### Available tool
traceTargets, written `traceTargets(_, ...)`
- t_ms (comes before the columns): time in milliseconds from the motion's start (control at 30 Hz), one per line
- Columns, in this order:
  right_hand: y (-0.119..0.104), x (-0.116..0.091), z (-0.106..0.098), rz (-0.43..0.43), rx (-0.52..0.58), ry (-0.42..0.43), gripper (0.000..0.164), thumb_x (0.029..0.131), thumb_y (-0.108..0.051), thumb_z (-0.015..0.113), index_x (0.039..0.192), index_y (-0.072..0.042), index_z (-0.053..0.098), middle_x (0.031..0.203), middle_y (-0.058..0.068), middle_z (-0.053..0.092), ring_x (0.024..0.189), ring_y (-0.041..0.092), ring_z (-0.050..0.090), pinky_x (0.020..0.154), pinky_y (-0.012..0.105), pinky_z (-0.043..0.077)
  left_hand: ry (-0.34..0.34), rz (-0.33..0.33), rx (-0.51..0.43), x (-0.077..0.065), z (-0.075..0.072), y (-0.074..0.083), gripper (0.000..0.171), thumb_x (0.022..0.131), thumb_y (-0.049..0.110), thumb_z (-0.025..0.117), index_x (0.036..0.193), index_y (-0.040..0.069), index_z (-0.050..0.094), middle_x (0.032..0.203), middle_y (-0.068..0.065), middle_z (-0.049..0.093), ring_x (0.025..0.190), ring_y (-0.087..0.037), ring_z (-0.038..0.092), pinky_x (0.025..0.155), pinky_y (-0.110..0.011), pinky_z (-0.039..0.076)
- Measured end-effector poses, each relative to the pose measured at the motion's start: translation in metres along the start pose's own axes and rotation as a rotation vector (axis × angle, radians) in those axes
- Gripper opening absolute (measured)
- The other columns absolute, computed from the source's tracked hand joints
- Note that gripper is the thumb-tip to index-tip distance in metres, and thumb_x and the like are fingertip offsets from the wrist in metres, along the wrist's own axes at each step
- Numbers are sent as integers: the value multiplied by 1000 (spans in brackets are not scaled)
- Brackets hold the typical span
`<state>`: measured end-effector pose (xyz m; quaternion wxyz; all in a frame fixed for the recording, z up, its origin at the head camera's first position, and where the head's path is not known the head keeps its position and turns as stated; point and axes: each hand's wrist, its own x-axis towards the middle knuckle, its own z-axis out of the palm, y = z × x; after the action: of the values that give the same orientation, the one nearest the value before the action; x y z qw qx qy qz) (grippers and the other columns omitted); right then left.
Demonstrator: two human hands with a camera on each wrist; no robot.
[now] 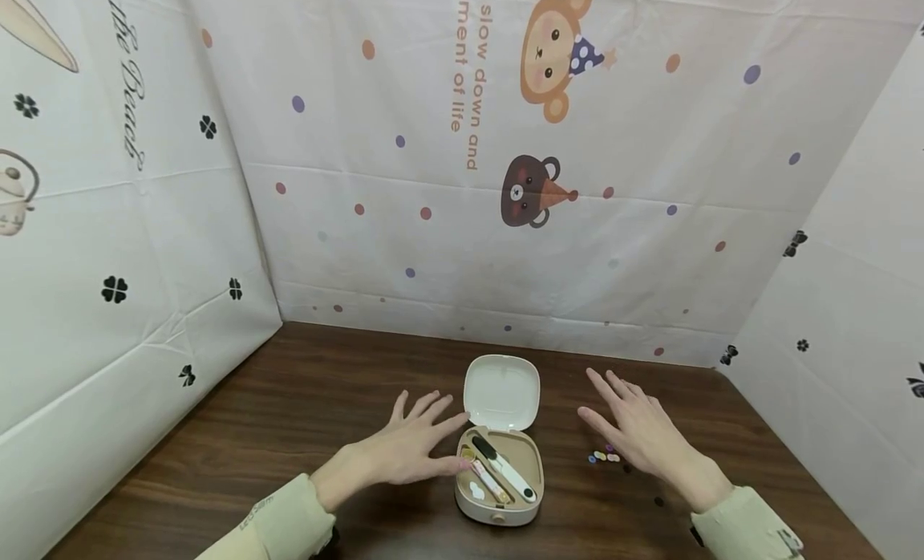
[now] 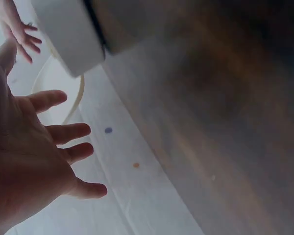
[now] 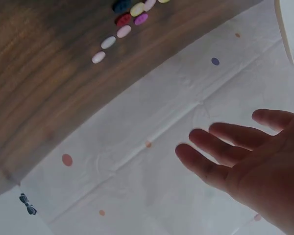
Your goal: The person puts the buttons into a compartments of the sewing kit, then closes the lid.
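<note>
A small white box (image 1: 482, 509) stands on the table with its lid (image 1: 501, 393) swung back. Inside its beige tray lie a slim white tool with a black end (image 1: 514, 473), a narrow pink-and-gold item (image 1: 491, 481) and a small white piece (image 1: 476, 490). My left hand (image 1: 406, 449) hovers at the box's left side, fingers spread, thumb tip overlapping the tray's edge in the head view; its palm (image 2: 29, 152) holds nothing. Over to the right, my right hand (image 1: 645, 432) is held with fingers extended and holds nothing. Nearest it are several small coloured buttons (image 1: 612, 458).
Brown wood-grain table (image 1: 346, 367) carries everything. White printed cloth (image 1: 433, 247) hangs behind it and along both sides. Dark buttons (image 1: 658, 502) lie near the right forearm. In the right wrist view, oval buttons (image 3: 123, 31) are scattered in a loose group.
</note>
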<state>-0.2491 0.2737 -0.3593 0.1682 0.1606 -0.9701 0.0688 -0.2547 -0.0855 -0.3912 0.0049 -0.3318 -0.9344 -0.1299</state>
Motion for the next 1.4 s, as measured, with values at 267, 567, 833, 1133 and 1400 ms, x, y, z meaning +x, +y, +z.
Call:
traceTargets(267,5,-4,10,-104,-41,-10,41,89,-26,68,126,-7,64,122,22,64,108,42,60,82,61,48,-52,3,10,-1,8,2,76,90,73,38,151,27,34,157,-14,30,148,-35,19,111,-71,7)
traceTargets(567,10,-5,20,-195,-61,-21,18,79,-15,78,97,-11,74,93,2,69,82,20,59,65,38,48,-56,-1,30,0,7,3,79,88,74,42,152,28,32,157,-15,29,148,-36,19,111,-70,7)
traceTargets(833,9,-6,23,-259,-78,-38,10,74,-15,81,78,-21,74,81,-7,63,79,17,53,63,34,42,-72,-4,50,-1,3,4,83,86,76,42,152,28,30,158,-14,28,148,-35,20,112,-70,8)
traceTargets(1133,10,-8,32,-221,-79,-63,13,72,-16,82,72,-24,73,82,-9,63,78,14,51,63,29,36,-116,-32,-1,0,4,5,83,85,77,41,154,33,24,159,-15,25,148,-36,20,112,-70,8)
traceTargets(1400,12,-10,41,-242,-58,-46,18,70,-11,83,67,-22,70,77,-8,63,75,14,52,62,33,41,-137,-47,29,0,5,8,85,84,80,39,154,34,22,160,-15,24,148,-36,21,112,-69,10)
